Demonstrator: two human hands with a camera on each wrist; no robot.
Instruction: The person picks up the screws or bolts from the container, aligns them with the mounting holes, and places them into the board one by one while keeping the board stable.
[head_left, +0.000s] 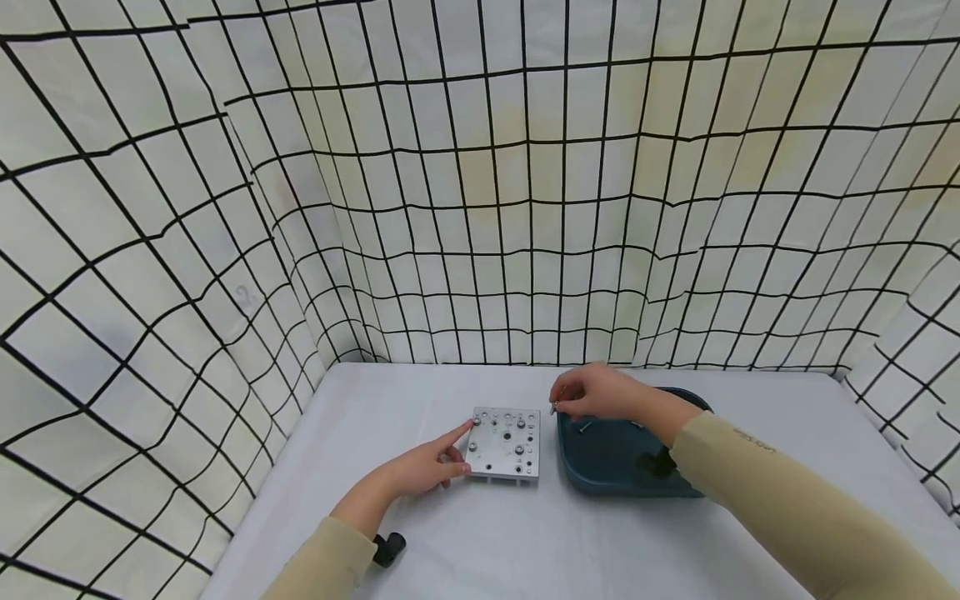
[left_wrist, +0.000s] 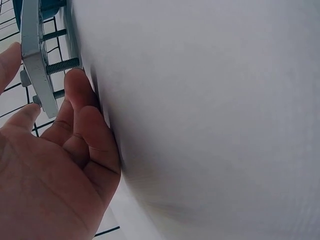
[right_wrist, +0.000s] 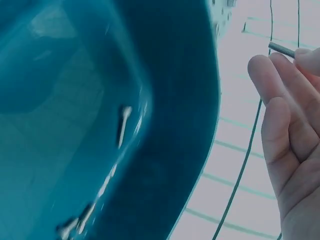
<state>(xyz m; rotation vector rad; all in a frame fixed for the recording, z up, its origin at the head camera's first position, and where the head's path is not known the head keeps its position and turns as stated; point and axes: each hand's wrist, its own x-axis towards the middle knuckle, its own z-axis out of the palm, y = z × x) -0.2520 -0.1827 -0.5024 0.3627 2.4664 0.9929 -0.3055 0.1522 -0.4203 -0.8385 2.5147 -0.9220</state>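
A square metal plate (head_left: 495,454) with holes and several bolts lies on the white table. My left hand (head_left: 423,468) holds its left side, index finger at the far corner and thumb at the near one. Threaded shanks (left_wrist: 64,65) stick out under the plate in the left wrist view, with curled fingers (left_wrist: 100,130) beside them. Between the plate and the blue bin (head_left: 600,483), my right hand (head_left: 600,392) pinches a small bolt (right_wrist: 281,49) by its fingertips, its threaded end showing. Loose bolts (right_wrist: 124,125) lie on the bin floor.
The bin stands right of the plate, its rim (right_wrist: 212,100) near the right hand. Inside it is a dark object (head_left: 656,462), partly behind the sleeve. White walls with a black grid (head_left: 525,208) rise behind and beside the table. Something black (head_left: 390,550) shows at the left wrist.
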